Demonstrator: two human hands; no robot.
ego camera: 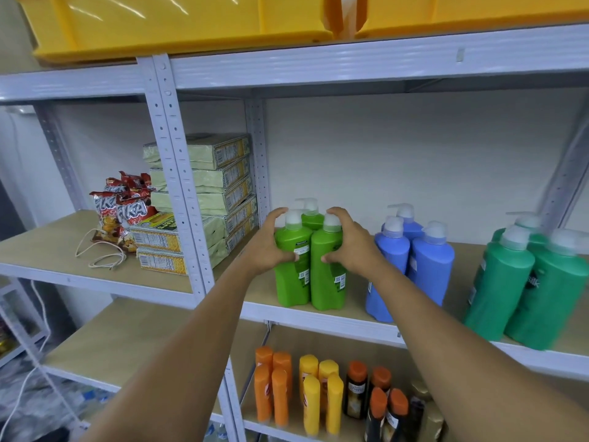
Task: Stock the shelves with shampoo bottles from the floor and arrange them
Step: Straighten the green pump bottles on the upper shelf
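Three light green pump bottles (325,282) stand clustered on the middle shelf (318,317), two in front and one behind. My left hand (267,244) grips the left front bottle from its left side. My right hand (350,244) grips the right front bottle from its right side. Both hands press the cluster together. To the right stand three blue pump bottles (427,266), and further right three dark green pump bottles (522,295).
The lower shelf holds orange bottles (274,387), yellow bottles (322,397) and dark bottles with orange caps (382,406). Left bay has stacked boxes (204,199), snack bags (124,208) and a cord (102,253). Yellow bins (165,23) sit on top. Upright post (178,173) divides the bays.
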